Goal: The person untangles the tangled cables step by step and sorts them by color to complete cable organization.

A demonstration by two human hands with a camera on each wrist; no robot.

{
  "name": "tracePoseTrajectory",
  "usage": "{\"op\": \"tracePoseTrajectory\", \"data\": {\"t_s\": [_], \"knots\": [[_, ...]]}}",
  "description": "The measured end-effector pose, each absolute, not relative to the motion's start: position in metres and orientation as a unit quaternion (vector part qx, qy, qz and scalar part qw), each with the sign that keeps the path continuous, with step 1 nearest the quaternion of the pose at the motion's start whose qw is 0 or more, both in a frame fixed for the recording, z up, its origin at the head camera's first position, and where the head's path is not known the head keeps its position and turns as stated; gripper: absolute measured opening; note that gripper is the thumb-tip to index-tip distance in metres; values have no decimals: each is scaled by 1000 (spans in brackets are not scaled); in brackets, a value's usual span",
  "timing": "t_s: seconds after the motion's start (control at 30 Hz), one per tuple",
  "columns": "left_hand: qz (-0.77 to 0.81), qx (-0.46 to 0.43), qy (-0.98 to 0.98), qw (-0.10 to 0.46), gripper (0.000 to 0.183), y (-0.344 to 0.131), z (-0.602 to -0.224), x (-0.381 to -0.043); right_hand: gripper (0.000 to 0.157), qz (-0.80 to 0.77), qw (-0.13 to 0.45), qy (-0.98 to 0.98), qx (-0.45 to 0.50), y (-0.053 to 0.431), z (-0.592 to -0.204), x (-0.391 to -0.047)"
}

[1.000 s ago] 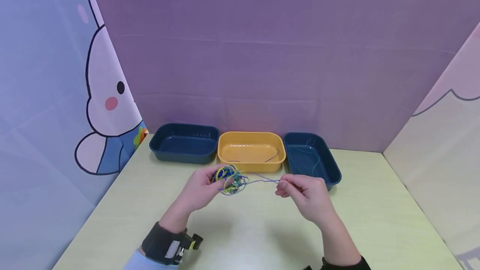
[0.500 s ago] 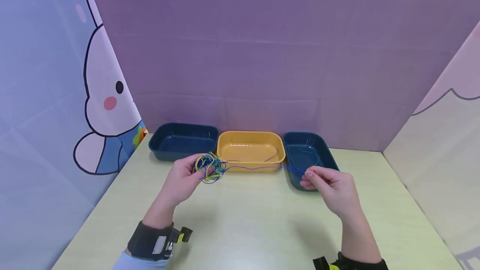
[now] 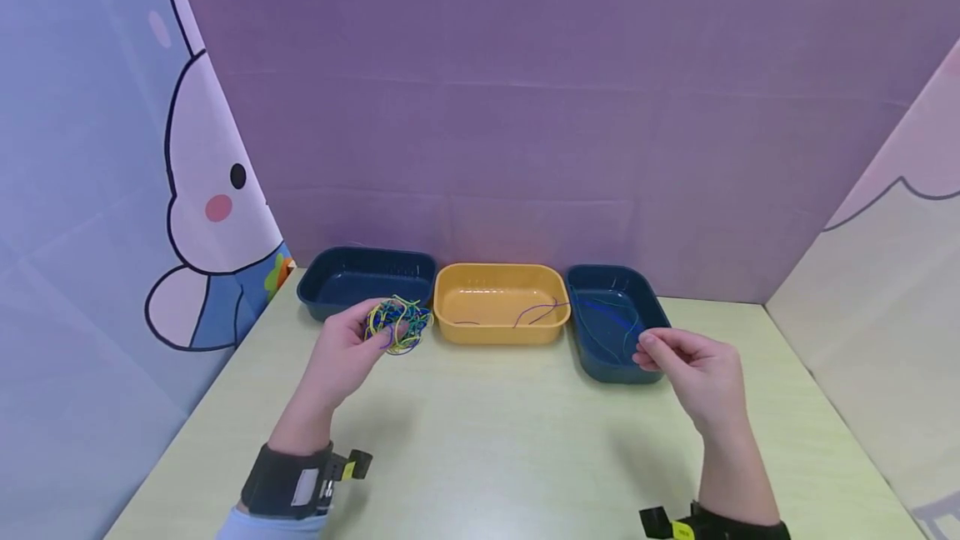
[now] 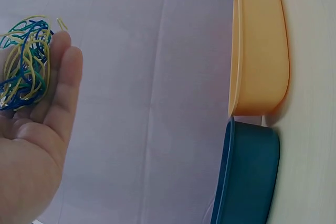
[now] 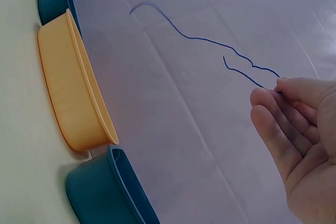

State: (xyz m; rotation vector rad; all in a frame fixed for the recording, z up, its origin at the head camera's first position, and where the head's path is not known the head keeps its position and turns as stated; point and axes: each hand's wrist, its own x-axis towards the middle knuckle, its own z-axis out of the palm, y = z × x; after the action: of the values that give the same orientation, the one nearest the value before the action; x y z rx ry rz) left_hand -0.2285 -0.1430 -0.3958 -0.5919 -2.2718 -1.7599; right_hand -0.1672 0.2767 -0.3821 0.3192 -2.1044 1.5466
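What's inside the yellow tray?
A short dark strand at front left and a curved one at right. The blue strand pinched by the right hand hangs in the air. The tray's front wall hides the nearest floor.

way: between left hand [image 3: 343, 362] and right hand [image 3: 707, 377], over table [image 3: 487, 440] | block: yellow tray [image 3: 502, 336], blue trays [image 3: 618, 374] | gaps: apparently tight
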Motion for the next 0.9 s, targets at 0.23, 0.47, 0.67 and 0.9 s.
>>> {"op": "tracePoseTrajectory", "data": {"t_s": [0.23, 0.47, 0.67, 0.9], "knots": [[-597, -202, -771, 90, 25, -142, -397, -229, 14, 555, 259, -787, 70, 278, -380, -165], [-598, -210, -770, 76, 25, -136, -398, -229, 21, 551, 275, -788, 13, 288, -389, -174], [-589, -201, -781, 57, 26, -135, -402, -229, 23, 539, 294, -789, -19, 296, -388, -181], [-571, -196, -794, 69, 28, -145, -404, -229, 31, 509, 308, -800, -81, 314, -383, -192]]}}
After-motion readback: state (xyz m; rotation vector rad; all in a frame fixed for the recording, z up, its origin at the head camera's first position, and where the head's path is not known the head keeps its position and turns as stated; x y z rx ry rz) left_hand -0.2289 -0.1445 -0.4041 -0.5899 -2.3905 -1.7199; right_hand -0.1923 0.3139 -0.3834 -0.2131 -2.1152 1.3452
